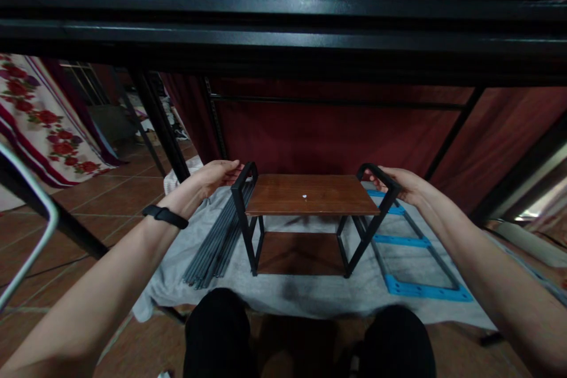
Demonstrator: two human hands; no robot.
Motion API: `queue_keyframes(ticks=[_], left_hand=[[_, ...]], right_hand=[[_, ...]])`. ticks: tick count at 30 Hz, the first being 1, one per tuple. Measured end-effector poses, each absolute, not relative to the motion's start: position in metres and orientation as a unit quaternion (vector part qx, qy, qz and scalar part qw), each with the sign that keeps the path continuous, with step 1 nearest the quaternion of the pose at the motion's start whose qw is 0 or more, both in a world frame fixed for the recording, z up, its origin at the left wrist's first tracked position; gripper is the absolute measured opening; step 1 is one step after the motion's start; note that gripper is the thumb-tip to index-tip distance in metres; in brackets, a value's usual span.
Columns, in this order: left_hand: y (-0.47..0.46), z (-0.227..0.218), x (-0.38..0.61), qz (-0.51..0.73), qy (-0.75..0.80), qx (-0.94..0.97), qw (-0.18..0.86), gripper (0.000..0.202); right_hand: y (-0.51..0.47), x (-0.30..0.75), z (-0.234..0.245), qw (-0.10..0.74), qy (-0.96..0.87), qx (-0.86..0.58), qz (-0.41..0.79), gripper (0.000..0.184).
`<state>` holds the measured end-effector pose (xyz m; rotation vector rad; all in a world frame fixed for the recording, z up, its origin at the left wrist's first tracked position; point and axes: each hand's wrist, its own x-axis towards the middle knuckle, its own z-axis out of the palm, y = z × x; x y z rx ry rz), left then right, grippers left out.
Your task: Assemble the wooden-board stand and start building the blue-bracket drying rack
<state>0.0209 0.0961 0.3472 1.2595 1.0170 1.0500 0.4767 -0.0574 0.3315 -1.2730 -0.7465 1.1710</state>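
while the two-tier wooden shelf (283,192) stands upright on the gray cloth (292,295), your hands flank it.
your left hand (220,172), partly open with fingers loosely bent, is at the left black side frame; your right hand (394,180) curls by the right one, its grip unclear. metal rods (215,248) lie left, a blue-and-gray ladder-like frame (401,241) right.

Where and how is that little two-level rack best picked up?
Probably by the black side frames of the rack, at their raised tops, one hand from each side. They rise above the top board like handles, and the rack stands upright, left hand and right hand at opposite ends.
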Motion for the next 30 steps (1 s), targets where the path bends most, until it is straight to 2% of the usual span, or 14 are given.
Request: queue_keyframes(ticks=[6, 14, 17, 22, 27, 30], left_hand=[[0.107, 0.345, 0.021, 0.412, 0.448, 0.519, 0.6, 0.013], [0.107, 0.35, 0.022, 0.364, 0.464, 0.5, 0.634, 0.028], [0.097, 0.354, 0.027, 0.35, 0.455, 0.496, 0.652, 0.027], [0.092, 0.355, 0.03, 0.346, 0.453, 0.504, 0.649, 0.017], [0.094, 0.352, 0.029, 0.332, 0.471, 0.505, 0.643, 0.027], [0.087, 0.356, 0.031, 0.33, 0.484, 0.51, 0.63, 0.023]], right_hand=[[-0.048, 0.482, 0.322, 0.597, -0.323, -0.539, 0.498, 0.018], [-0.047, 0.48, 0.328, 0.584, -0.306, -0.531, 0.532, 0.032], [-0.05, 0.478, 0.334, 0.574, -0.308, -0.528, 0.545, 0.035], [-0.051, 0.475, 0.342, 0.552, -0.323, -0.564, 0.522, 0.034], [-0.055, 0.474, 0.348, 0.55, -0.325, -0.574, 0.513, 0.026], [-0.058, 0.472, 0.351, 0.544, -0.329, -0.579, 0.51, 0.023]])
